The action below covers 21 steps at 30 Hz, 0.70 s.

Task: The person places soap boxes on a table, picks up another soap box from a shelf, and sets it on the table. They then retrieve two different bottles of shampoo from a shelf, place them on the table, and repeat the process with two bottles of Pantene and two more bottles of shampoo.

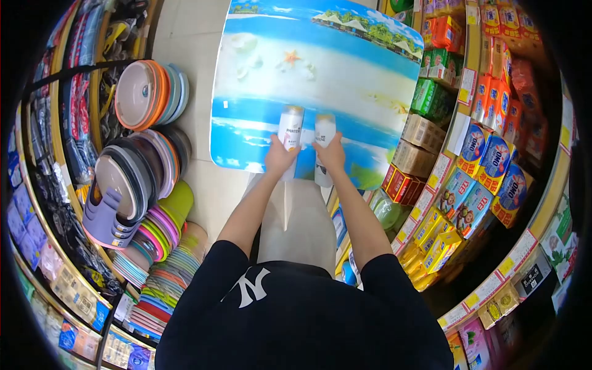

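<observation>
My left hand [280,158] is wrapped round the lower part of a white Pantene shampoo bottle [292,122]. A second white shampoo bottle [324,125] is in the grip of my right hand [333,155]. Both bottles stand side by side with a small gap between them, near the front edge of a table [265,86] printed with a beach scene. Fingers hide part of each label. A starfish and shells belong to the printed top.
Stacked plastic basins [137,92] and coloured stools [154,231] line the floor on the left, beside shelves of packaged goods. Along the right, shelves hold boxed soaps [430,102] and OMO detergent packs [493,157]. Pale floor tiles [185,37] show beyond the basins.
</observation>
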Available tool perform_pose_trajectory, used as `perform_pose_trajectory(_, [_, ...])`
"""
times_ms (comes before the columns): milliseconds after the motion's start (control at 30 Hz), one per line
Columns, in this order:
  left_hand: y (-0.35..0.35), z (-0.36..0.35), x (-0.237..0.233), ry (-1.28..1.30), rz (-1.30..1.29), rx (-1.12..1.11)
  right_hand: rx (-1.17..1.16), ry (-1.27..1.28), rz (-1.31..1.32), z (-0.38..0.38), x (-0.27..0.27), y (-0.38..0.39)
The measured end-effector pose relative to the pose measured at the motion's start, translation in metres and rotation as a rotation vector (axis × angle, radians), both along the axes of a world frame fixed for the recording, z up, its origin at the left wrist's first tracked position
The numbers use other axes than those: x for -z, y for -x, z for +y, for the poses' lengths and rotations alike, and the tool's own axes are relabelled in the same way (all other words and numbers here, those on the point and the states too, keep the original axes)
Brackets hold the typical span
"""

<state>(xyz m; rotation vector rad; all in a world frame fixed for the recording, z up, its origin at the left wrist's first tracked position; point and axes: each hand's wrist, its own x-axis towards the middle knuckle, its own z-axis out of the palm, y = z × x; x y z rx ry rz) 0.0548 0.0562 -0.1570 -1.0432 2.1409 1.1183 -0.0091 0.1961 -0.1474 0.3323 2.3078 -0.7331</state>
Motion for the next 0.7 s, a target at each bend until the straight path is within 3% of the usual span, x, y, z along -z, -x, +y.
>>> perform_pose_trajectory(133, [0.002, 0.006, -0.004, 0.191, 0.089, 0.104, 0.052, 0.104, 0.022, -0.01, 0.005, 0.002])
perform_pose_trajectory(333, [-0.005, -0.003, -0.002, 0.219, 0.129, 0.119, 0.192, 0.224, 0.153, -0.002, 0.02, -0.011])
perform_pose_trajectory(433, [-0.013, -0.01, -0.006, 0.081, 0.234, -0.03, 0.242, 0.205, 0.124, 0.011, 0.015, -0.023])
perform_pose_trajectory(600, [-0.022, -0.016, 0.001, 0.045, 0.398, 0.002, 0.116, 0.063, 0.225, 0.006, 0.004, -0.037])
perform_pose_trajectory(700, [-0.021, -0.019, 0.001, 0.016, 0.4, 0.014, 0.143, 0.154, 0.139, -0.004, -0.001, -0.037])
